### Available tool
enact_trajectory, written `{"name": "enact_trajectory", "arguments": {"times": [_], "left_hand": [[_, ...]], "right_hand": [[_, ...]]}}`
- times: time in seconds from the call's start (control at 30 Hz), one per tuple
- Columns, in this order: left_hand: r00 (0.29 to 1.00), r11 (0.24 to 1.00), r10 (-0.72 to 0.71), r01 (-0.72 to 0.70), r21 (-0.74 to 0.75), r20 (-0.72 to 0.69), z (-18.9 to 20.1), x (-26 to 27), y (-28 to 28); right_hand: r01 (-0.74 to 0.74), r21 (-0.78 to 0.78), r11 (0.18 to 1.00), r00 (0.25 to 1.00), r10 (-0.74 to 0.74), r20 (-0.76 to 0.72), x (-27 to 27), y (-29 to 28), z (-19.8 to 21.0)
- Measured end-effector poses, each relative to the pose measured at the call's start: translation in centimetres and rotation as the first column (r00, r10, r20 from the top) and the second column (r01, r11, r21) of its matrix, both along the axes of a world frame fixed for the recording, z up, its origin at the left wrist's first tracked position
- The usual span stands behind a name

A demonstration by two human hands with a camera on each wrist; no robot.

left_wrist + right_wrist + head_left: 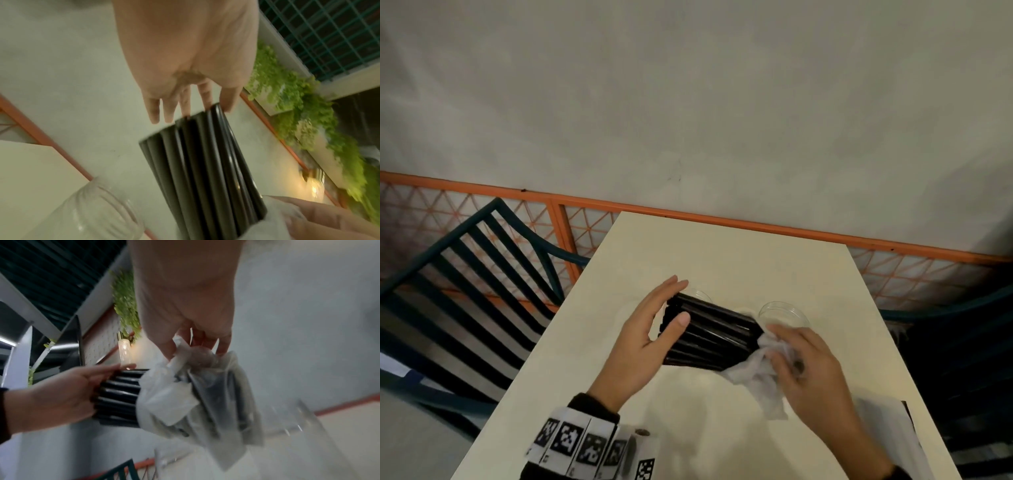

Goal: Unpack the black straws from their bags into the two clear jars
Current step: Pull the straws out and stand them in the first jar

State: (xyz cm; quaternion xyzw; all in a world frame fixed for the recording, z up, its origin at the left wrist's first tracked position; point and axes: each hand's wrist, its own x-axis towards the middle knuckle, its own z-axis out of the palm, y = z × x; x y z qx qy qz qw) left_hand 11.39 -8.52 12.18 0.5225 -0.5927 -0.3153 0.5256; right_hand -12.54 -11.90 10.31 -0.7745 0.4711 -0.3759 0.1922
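A bundle of black straws (709,332) (205,162) (119,394) sticks halfway out of a clear plastic bag (756,373) (195,399), held above the table. My left hand (661,308) (185,105) has straight fingers against the bare straw ends, and its thumb lies on the bundle. My right hand (801,359) (195,344) grips the crumpled bag at the other end. Two clear jars stand just behind: one (698,294) (92,211) is mostly hidden by the straws, the other (784,311) is beside my right hand.
The cream table (722,246) ends at an orange lattice rail (756,224) below a grey wall. A dark slatted chair (482,274) stands at the left and another dark seat (962,342) at the right. A flat white bag or sheet (887,428) lies at the front right.
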Motion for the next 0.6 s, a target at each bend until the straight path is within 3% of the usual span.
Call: {"name": "enact_trajectory", "arguments": {"times": [0.13,0.3,0.4,0.53,0.6], "left_hand": [[1.000,0.999,0.004,-0.003,0.049,-0.011,0.2,1.1,-2.4],[0.998,0.992,0.051,-0.053,0.110,0.024,-1.4,0.9,-5.5],[0.999,0.988,0.024,-0.029,0.149,0.033,-3.0,-0.3,-6.5],[0.966,0.982,0.063,-0.105,0.156,0.252,-5.9,-1.8,-7.5],[0.955,0.976,0.107,-0.154,0.155,0.276,-7.0,-2.3,-8.1]], "right_hand": [[0.061,-0.316,0.947,0.967,-0.134,-0.216,0.2,-3.4,3.1],[-0.034,-0.474,0.880,0.826,-0.242,-0.510,2.2,-7.8,5.0],[-0.119,-0.502,0.857,0.772,-0.238,-0.589,3.7,-9.6,5.2],[-0.187,-0.475,0.860,0.696,-0.226,-0.681,4.7,-10.5,4.7],[-0.216,-0.465,0.859,0.690,-0.202,-0.695,5.0,-10.6,4.7]]}}
